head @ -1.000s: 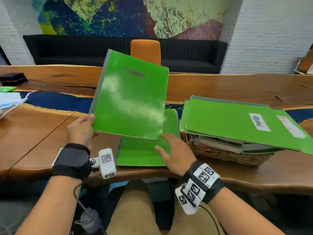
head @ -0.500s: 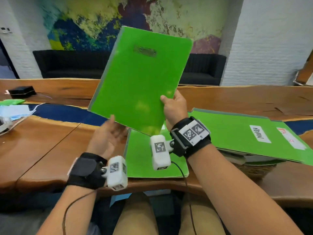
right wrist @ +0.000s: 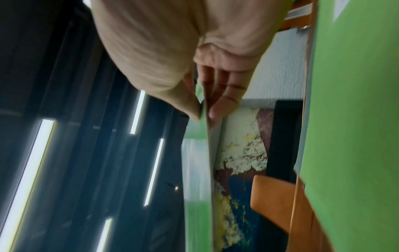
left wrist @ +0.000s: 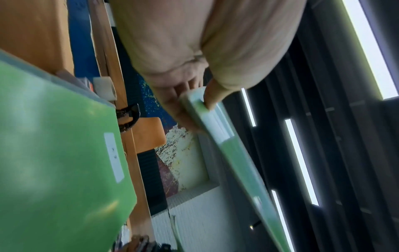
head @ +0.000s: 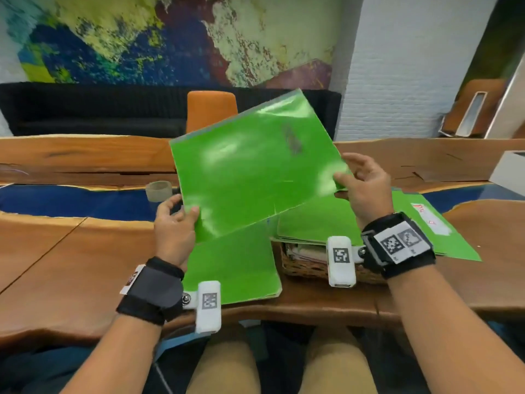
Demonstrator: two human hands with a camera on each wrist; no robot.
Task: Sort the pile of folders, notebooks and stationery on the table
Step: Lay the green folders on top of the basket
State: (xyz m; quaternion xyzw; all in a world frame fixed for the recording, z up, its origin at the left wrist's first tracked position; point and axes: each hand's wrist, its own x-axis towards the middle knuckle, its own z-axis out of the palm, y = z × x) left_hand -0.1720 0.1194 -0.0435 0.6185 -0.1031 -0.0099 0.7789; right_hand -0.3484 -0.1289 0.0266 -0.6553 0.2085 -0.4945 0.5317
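1. The green folder [head: 250, 172] is held in the air, tilted, above the table [head: 71, 257] and over a second green folder [head: 235, 268] lying flat at the near edge.
2. The left hand [head: 173, 223] pinches its lower left corner; the right hand [head: 360, 186] pinches the right edge, thumb in front, probably to turn it flat for stacking.
3. Labelled folders [head: 426, 226] cover a wicker basket [head: 306, 263] on the right.
4. Half a second ago the folder stood upright and higher, gripped by the right hand alone; now both hands hold it lower.
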